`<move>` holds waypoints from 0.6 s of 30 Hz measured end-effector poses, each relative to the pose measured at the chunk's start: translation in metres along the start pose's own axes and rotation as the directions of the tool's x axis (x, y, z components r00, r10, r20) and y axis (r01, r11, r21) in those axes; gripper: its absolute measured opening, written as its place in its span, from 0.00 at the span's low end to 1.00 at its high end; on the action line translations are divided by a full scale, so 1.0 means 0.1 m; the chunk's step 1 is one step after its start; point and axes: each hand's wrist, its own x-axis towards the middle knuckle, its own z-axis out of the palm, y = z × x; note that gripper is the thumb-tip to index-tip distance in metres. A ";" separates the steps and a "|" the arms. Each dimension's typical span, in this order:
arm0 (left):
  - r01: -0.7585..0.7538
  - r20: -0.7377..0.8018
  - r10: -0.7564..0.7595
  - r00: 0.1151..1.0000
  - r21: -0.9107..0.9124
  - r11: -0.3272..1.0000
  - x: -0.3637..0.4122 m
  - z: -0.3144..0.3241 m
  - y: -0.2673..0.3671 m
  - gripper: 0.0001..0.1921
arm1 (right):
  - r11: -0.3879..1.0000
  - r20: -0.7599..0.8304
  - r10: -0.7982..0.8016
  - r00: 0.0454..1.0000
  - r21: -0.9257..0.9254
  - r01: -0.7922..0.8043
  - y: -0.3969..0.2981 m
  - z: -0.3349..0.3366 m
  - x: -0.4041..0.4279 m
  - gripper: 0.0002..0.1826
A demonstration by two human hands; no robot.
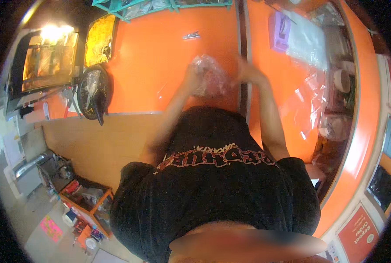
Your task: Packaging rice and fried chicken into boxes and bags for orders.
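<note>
On the orange tabletop in front of me stands a clear plastic bag (210, 77) with something reddish inside. My left hand (193, 79) holds the bag at its left side. To the right, my right hand (246, 71) is raised beside the bag, apart from it, over the dark seam of the table; it is blurred, with fingers apart and nothing seen in it. A small metal stapler or clip (191, 35) lies beyond the bag.
A black mortar with a pestle (93, 93), a yellow tray (99, 41) and a lit glass case (49, 62) stand at the left. Teal baskets (143, 10) line the far edge. A purple tape dispenser (279, 31) and plastic bags (305, 39) lie at the right.
</note>
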 end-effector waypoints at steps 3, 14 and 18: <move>0.216 0.099 -0.396 0.913 -0.940 0.263 0.03 0.27 0.16 0.13 | 1.000 -0.026 0.015 1.000 -0.002 -0.015 0.48 1.22 -0.09 0.38; 0.003 -0.210 -0.031 0.977 -0.135 0.991 -0.22 0.89 -0.30 0.10 | 0.821 0.137 0.137 0.981 0.538 -0.190 0.44 1.95 -0.23 0.22; 0.091 0.094 -0.087 0.992 -0.042 0.995 -0.16 0.60 0.83 0.19 | 0.538 0.101 0.277 0.955 0.807 -0.242 0.50 1.86 -0.21 0.20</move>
